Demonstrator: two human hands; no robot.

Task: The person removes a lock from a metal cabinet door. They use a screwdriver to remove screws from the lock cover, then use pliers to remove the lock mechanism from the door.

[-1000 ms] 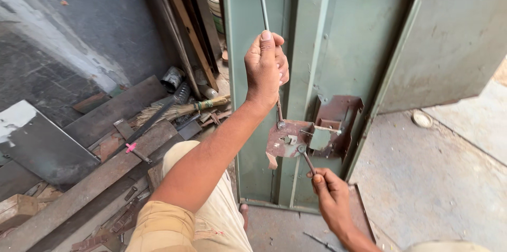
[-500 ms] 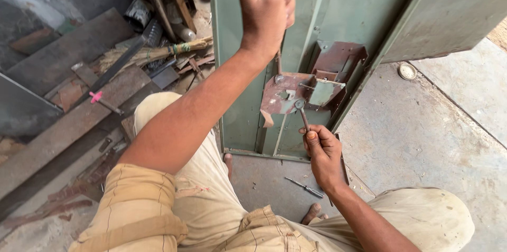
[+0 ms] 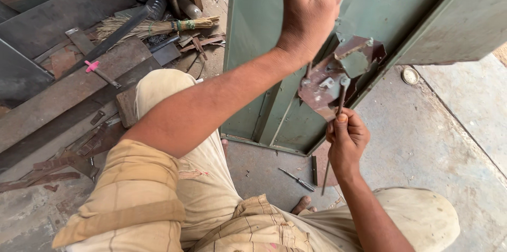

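In the head view, the right hand point(image 3: 346, 141), low and right of centre, is closed around a thin metal rod point(image 3: 338, 105) whose long axis runs steeply up and slightly right, its upper tip meeting the rusty lock plate point(image 3: 330, 80) on the green metal door point(image 3: 264, 46) just above the fist. The left hand point(image 3: 311, 6), at the top centre, is clenched; what it grips is cut off by the frame edge. The plate lies between both hands, nearer the right. A small screwdriver point(image 3: 297, 179) lies on the floor below.
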